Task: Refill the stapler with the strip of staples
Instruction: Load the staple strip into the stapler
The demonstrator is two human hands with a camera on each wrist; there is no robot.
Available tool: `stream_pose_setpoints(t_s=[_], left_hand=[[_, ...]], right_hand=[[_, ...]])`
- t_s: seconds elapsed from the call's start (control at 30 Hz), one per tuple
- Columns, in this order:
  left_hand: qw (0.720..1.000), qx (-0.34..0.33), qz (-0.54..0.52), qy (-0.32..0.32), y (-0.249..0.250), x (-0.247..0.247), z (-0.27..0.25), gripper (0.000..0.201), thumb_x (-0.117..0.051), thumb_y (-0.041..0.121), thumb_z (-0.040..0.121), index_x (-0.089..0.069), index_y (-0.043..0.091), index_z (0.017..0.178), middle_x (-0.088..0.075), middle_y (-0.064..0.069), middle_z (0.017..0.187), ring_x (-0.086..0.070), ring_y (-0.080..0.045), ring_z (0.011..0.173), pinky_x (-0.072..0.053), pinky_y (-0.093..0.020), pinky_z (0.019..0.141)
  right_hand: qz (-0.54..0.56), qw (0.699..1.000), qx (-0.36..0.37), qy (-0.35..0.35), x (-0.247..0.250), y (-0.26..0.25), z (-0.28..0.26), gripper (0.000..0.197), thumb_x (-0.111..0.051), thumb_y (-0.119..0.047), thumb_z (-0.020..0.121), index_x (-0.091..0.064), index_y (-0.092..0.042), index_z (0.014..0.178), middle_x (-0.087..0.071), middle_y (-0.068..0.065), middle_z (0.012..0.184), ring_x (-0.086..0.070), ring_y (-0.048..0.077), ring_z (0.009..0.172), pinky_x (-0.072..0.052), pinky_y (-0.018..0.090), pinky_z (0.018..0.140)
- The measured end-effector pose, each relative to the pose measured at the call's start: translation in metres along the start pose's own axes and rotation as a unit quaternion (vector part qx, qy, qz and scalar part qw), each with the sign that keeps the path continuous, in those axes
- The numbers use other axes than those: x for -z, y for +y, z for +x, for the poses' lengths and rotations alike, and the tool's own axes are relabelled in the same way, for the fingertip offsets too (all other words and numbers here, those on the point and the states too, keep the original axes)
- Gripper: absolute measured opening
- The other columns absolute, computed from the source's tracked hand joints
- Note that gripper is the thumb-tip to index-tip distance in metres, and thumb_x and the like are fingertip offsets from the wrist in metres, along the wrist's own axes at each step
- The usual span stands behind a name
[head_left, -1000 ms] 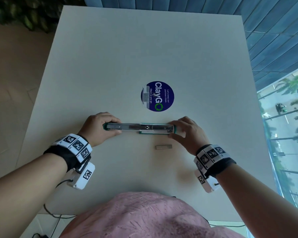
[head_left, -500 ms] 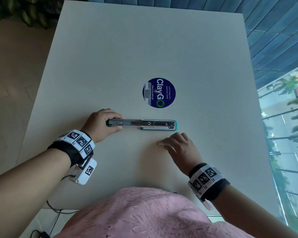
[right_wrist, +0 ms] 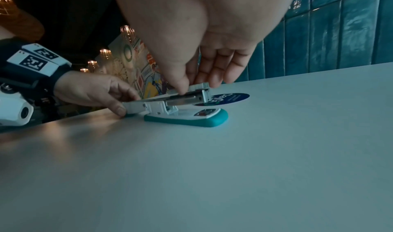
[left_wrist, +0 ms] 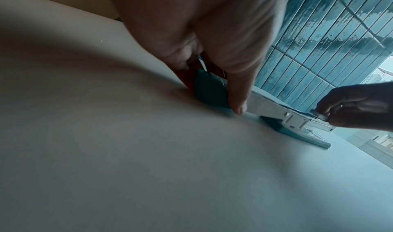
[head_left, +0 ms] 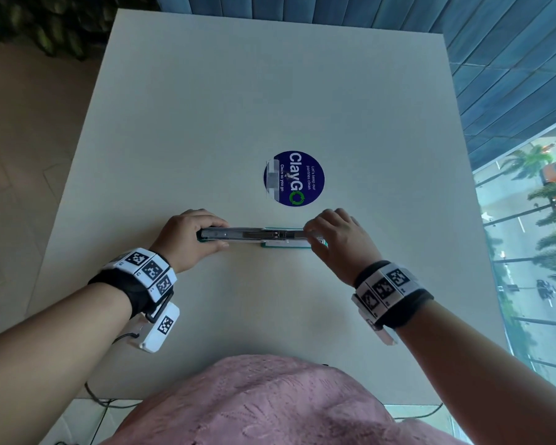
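The teal and white stapler (head_left: 254, 234) lies swung open along the table, its metal magazine facing up. My left hand (head_left: 190, 234) grips the stapler's left end, thumb on the near side and fingers over the far side; the left wrist view shows the thumb (left_wrist: 238, 99) against the teal cover. My right hand (head_left: 331, 232) is over the right end of the magazine. Its thumb and fingers pinch a pale strip of staples (right_wrist: 198, 85) just above the magazine (right_wrist: 185, 99). Most of the strip is hidden by the fingers. The teal base (right_wrist: 191, 120) sits flat below.
The pale table (head_left: 270, 91) carries a round blue sticker (head_left: 294, 178) just beyond the stapler. A teal tiled wall stands behind the far edge, a window runs along the right, and plants sit past the far left corner.
My right hand went from the stapler to the strip on the near table, picked it up and came back over the magazine's right end. The left hand kept its hold.
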State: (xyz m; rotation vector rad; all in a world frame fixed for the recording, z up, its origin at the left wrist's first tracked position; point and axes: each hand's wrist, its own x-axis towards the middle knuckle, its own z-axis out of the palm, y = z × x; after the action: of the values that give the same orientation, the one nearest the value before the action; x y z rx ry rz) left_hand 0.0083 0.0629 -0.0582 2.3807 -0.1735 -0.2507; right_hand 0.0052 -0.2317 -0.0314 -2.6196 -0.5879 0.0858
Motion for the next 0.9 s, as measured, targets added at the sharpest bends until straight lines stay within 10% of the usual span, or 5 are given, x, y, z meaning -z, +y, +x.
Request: stream_pose_setpoints(t_s=[0.43, 0.9], left_hand=[[1.0, 0.004, -0.002, 0.002, 0.003, 0.001, -0.001, 0.029, -0.081, 0.019, 0.065, -0.071, 0.021, 0.093, -0.064, 0.016, 0.085, -0.059, -0.016, 0.086, -0.045, -0.02, 0.081], [0.999, 0.026, 0.034, -0.02, 0.006, 0.007, -0.003, 0.045, -0.081, 0.013, 0.062, -0.066, 0.016, 0.104, -0.061, 0.004, 0.095, -0.054, -0.018, 0.095, -0.04, -0.027, 0.087]], right_hand=[[0.029, 0.999, 0.021, -0.012, -0.005, 0.004, 0.005, 0.005, -0.067, -0.005, 0.082, -0.07, -0.008, 0.086, -0.065, 0.011, 0.081, -0.054, 0.031, 0.076, -0.053, 0.044, 0.058], [0.133, 0.983, -0.122, -0.035, -0.01, 0.025, -0.021, 0.049, -0.074, -0.016, 0.075, -0.055, -0.011, 0.119, -0.055, 0.008, 0.105, -0.056, 0.025, 0.086, -0.053, 0.043, 0.08]])
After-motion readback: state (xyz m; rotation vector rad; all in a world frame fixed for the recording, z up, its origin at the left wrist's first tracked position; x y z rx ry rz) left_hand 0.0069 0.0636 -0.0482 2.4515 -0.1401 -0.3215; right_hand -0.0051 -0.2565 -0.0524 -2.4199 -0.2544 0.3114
